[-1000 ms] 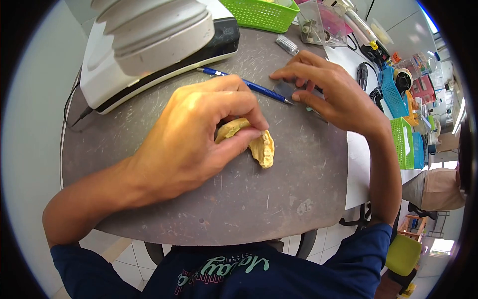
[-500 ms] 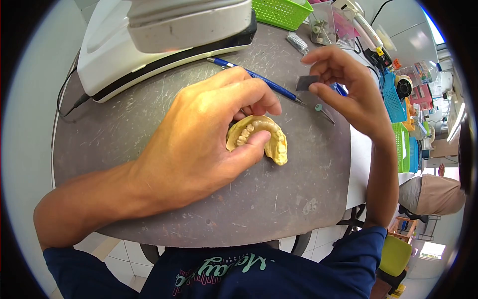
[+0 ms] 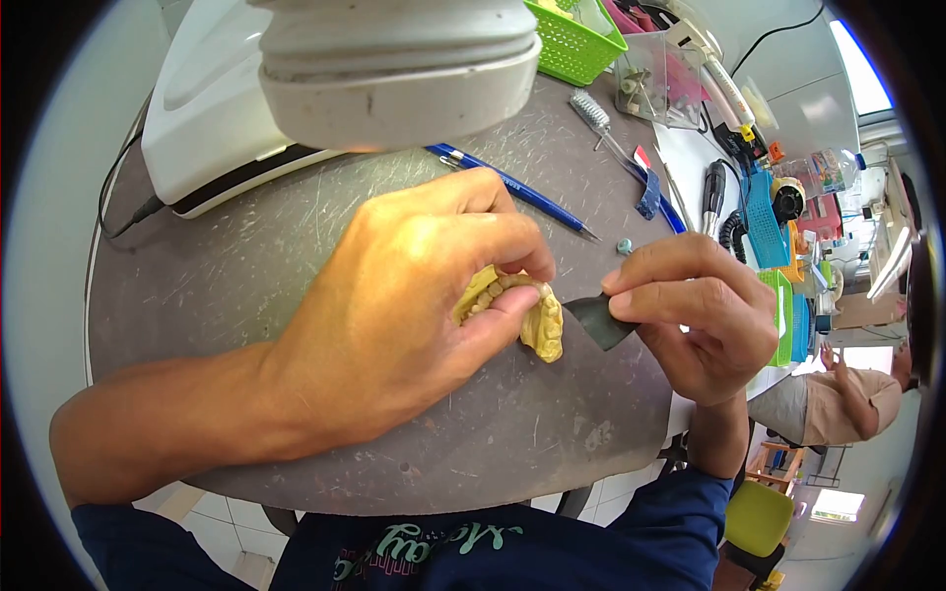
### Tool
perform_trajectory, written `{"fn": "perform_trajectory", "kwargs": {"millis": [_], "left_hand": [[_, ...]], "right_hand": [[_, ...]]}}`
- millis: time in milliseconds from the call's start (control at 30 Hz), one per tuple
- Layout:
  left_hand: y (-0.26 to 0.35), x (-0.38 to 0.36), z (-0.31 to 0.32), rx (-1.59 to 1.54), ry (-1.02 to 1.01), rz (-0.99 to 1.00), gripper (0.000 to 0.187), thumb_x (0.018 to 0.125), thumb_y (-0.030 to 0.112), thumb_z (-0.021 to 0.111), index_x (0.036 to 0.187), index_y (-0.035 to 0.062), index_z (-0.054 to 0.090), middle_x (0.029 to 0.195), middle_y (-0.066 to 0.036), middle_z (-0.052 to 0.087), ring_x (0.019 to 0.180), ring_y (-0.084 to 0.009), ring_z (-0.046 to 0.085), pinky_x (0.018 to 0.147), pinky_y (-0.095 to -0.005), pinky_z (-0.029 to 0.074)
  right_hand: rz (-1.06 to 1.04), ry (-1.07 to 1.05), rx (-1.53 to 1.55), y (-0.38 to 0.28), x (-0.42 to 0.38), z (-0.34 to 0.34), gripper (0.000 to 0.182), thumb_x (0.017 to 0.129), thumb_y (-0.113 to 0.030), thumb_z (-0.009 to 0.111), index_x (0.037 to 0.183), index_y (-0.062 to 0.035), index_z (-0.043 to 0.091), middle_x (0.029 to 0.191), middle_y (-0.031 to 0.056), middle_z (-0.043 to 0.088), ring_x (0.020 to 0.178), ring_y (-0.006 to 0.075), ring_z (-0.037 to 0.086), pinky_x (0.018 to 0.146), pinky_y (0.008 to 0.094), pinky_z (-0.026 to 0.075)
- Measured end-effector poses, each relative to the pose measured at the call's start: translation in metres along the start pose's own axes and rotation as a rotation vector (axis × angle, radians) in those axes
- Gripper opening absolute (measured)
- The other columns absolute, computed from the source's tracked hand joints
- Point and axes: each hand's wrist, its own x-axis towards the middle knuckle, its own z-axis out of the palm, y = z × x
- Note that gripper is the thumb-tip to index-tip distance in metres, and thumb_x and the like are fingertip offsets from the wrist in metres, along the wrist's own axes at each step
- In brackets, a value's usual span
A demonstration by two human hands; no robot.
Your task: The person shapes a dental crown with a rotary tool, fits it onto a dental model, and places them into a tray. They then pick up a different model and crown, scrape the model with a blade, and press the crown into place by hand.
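Observation:
My left hand [image 3: 394,305] is closed around a yellow plaster dental cast [image 3: 544,333] with a row of teeth, its thumb and fingertips pinching the tooth arch. Part of the cast is hidden behind the thumb and fingers. Just to the right, my right hand [image 3: 705,305] pinches a small dark grey sheet [image 3: 599,323], slightly curled, whose edge comes close beside the cast. A blue mechanical pencil [image 3: 532,194] lies on the bench beyond both hands. Near the right fingertips sits a small teal-headed piece [image 3: 624,246].
A white ribbed nozzle [image 3: 394,103] overhangs the bench in front of a white machine [image 3: 212,118]. A bristle brush [image 3: 591,110], a green basket [image 3: 572,44] and a clear box [image 3: 658,84] stand farther back. Another person [image 3: 838,399] is at far right.
My right hand has come down and nearer the cast, bringing the dark sheet beside it with a firmer pinch. The left hand keeps its hold, and the cast is tilted differently.

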Motion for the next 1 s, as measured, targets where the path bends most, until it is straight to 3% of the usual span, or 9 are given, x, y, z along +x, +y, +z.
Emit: {"fn": "perform_trajectory", "kwargs": {"millis": [300,933,1000], "left_hand": [[0.001,0.0,0.0,-0.043,-0.003,-0.018,0.014,0.078,-0.006,0.073,0.091,-0.0009,0.07,0.088,-0.011,0.065,0.08,-0.0204,0.065,0.071,-0.0301,0.053],[-0.002,-0.001,0.002,-0.053,0.03,0.016,0.016,0.075,-0.008,0.072,0.09,-0.0017,0.069,0.087,-0.012,0.065,0.079,-0.0221,0.066,0.07,-0.0307,0.053],[-0.002,-0.001,0.002,-0.062,0.032,0.009,0.016,0.076,-0.008,0.072,0.09,-0.0016,0.068,0.088,-0.012,0.065,0.079,-0.0219,0.066,0.07,-0.0307,0.053]], "right_hand": [[-0.14,0.006,-0.094,0.006,0.002,0.013,0.019,0.065,-0.004,0.076,0.083,-0.004,0.072,0.083,0.0086,0.07,0.071,0.0217,0.072,0.056,0.0277,0.056],[-0.115,-0.025,-0.06,0.01,0.001,0.013,0.023,0.067,-0.002,0.077,0.089,-0.0047,0.072,0.086,0.0086,0.071,0.075,0.0239,0.072,0.06,0.0303,0.058],[-0.049,-0.091,-0.01,0.006,0.002,0.009,0.025,0.073,0.005,0.075,0.096,0.0031,0.067,0.09,0.017,0.07,0.085,0.0311,0.072,0.074,0.0378,0.06]]}}
